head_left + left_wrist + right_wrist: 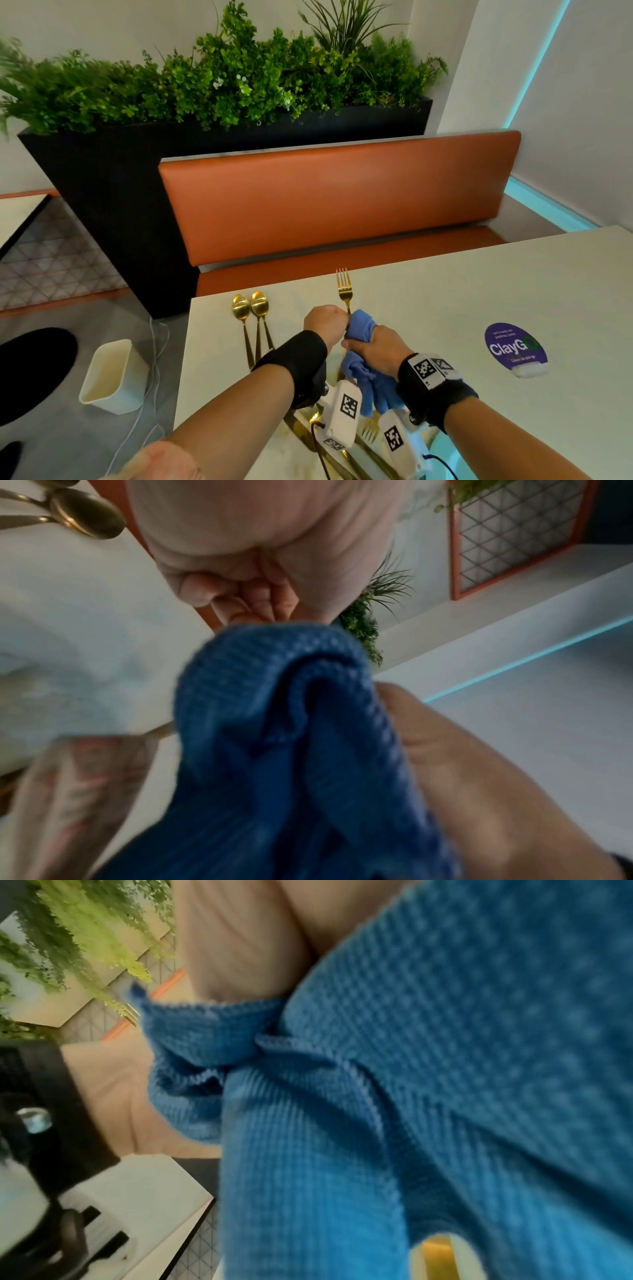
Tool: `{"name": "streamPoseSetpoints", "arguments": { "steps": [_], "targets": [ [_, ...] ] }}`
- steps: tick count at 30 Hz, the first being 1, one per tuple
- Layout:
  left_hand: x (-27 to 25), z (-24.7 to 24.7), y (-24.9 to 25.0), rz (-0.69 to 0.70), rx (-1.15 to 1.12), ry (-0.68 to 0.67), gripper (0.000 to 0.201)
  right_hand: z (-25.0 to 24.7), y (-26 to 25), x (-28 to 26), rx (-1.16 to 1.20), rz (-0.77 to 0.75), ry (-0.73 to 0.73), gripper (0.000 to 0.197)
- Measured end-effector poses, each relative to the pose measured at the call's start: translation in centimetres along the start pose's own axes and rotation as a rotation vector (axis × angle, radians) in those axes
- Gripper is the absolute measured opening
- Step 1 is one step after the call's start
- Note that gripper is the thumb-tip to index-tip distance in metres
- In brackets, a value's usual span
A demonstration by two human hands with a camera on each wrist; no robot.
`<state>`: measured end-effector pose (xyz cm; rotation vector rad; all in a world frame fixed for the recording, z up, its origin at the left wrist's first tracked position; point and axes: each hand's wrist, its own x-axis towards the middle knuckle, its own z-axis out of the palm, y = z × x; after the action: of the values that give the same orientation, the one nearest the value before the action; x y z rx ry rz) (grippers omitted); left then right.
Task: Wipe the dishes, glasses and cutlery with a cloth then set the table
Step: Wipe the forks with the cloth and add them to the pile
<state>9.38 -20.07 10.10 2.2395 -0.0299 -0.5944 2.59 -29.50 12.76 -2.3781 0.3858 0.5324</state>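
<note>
A gold fork [343,287] points away from me above the white table [445,301]. My left hand [325,322] grips it just below the tines, and in the left wrist view the fingers [246,588] are curled tight. My right hand [373,353] grips a blue cloth [359,329] bunched round the fork's handle, which is hidden inside it. The same cloth [274,723] fills the left wrist view, and as cloth [411,1096] it fills the right wrist view. Two gold spoons [250,308] lie side by side on the table to the left.
More gold cutlery [370,431] lies on the table under my wrists. A purple sticker [513,346] is on the table at the right. An orange bench [342,198] and a black planter [113,178] stand beyond the table. A white bin [113,377] sits on the floor at the left.
</note>
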Motion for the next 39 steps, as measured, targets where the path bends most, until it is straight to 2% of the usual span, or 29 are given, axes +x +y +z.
{"name": "streamPoseSetpoints", "arguments": {
  "steps": [3,6,8,12,15,18,23,28,31,33,35,39],
  "targets": [
    [1.2,-0.1,-0.8,-0.045,-0.014,0.017,0.035,0.5,0.4,0.6,-0.045,0.002,-0.042,0.025],
    [2.8,-1.4,-2.2,-0.111,-0.179,0.059,0.034,0.7,1.3,0.7,-0.1,0.01,-0.088,0.038],
    [4.0,-3.3,-3.5,-0.181,-0.184,0.101,0.037,0.5,2.2,0.4,-0.128,0.03,-0.103,0.039],
    [6.4,-6.2,-7.3,-0.366,-0.041,0.249,0.04,-1.2,4.8,0.8,-0.061,0.124,0.004,0.041],
    [7.1,-6.6,-9.3,-0.483,0.04,0.283,0.04,-2.7,6.3,1.3,-0.023,0.178,0.099,0.038],
    [8.0,-6.0,-10.3,-0.509,0.135,0.271,0.041,-3.6,7.4,1.4,-0.014,0.22,0.131,0.037],
    [9.3,-4.3,-11.3,-0.43,0.25,0.308,0.027,-3.9,8.8,0.9,-0.015,0.257,0.16,0.038],
    [9.6,-3.9,-11.9,-0.35,0.481,0.35,0.028,-4.4,10.3,0.1,0.085,0.308,0.231,0.038],
    [8.9,-3.4,-10.0,-0.222,0.628,0.35,0.032,-4.8,11.2,-0.4,0.126,0.324,0.263,0.039],
    [8.4,-2.4,-7.9,-0.083,0.686,0.288,0.033,-5.1,11.9,-0.6,0.152,0.326,0.278,0.039],
    [7.5,-0.7,-5.6,0.052,0.65,0.185,0.029,-5.2,12.5,-0.8,0.196,0.332,0.303,0.039],
    [4.9,4.2,-2.2,0.299,0.598,-0.133,0.019,-5.5,13.1,-1.6,0.25,0.336,0.346,0.041]
  ]
}}
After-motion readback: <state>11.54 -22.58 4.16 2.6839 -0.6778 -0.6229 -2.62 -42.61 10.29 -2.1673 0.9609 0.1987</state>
